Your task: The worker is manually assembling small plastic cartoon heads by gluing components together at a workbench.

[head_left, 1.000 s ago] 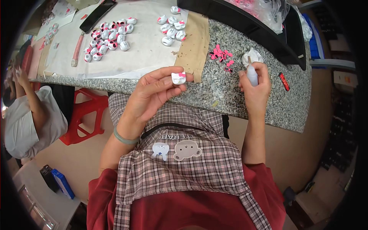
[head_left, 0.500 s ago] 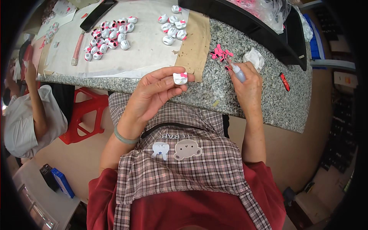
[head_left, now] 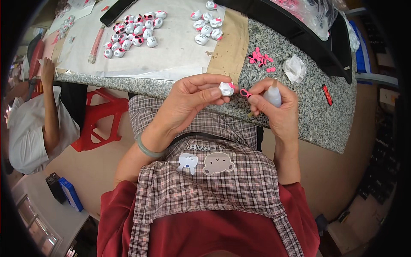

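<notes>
My left hand [head_left: 195, 96] is closed on a small white figurine head [head_left: 226, 89] with a pink bow, pinched between thumb and fingers. Facing it, my right hand [head_left: 276, 107] pinches a small pink glasses-shaped piece [head_left: 245, 93] with a dark part between thumb and forefinger. The same hand also keeps a small translucent squeeze bottle [head_left: 273, 97] tucked in it, its tip pointing up and away. A narrow gap separates the pink piece from the figurine head. Beyond the right hand lies a loose heap of similar pink pieces [head_left: 259, 58] on the speckled stone table [head_left: 317, 115].
Groups of white figurine heads [head_left: 138, 31] lie on pale paper [head_left: 171, 55]. A crumpled tissue [head_left: 294, 68], a red tube-like item [head_left: 327, 94] and a black tray [head_left: 295, 32] are at right. A phone [head_left: 115, 12] lies at left. Another person [head_left: 38, 124] sits left, near a red stool [head_left: 100, 120].
My right hand has come back from the pink heap with one pink piece, toward the figurine head. My left hand has shifted right in view. The whole view has shifted slightly.
</notes>
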Available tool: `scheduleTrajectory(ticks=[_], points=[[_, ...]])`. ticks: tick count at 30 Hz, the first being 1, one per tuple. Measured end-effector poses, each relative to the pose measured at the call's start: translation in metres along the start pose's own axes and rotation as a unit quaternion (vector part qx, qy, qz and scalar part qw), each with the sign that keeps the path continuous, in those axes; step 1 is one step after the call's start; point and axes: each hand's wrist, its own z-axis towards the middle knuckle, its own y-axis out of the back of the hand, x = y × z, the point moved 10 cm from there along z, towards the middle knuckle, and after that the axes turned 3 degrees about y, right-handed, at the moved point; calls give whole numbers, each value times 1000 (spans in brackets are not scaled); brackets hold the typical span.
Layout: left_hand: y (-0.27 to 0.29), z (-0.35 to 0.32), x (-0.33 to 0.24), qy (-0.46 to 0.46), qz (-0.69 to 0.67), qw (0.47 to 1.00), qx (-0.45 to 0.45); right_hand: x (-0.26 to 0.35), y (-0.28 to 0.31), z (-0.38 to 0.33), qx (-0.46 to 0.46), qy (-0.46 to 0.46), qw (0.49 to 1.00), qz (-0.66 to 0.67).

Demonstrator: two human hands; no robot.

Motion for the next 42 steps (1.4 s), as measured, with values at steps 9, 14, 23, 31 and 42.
scheduleTrajectory(ticks=[9, 14, 23, 31, 42], points=[[2, -1, -1, -28, 94, 995, -9, 4, -23, -1, 60, 36, 996, -54], [0, -2, -2, -24, 145, 989, -11, 3, -22, 1, 67, 27, 993, -89], [-5, -4, -6, -57, 179, 981, -40, -3, -19, -2, 23, 13, 988, -149], [-12, -7, -5, -81, 264, 960, -37, 1, -19, -5, -30, 46, 984, -172], [-13, -10, -5, -124, 369, 918, -72, -15, -18, -7, -40, 58, 986, -151]])
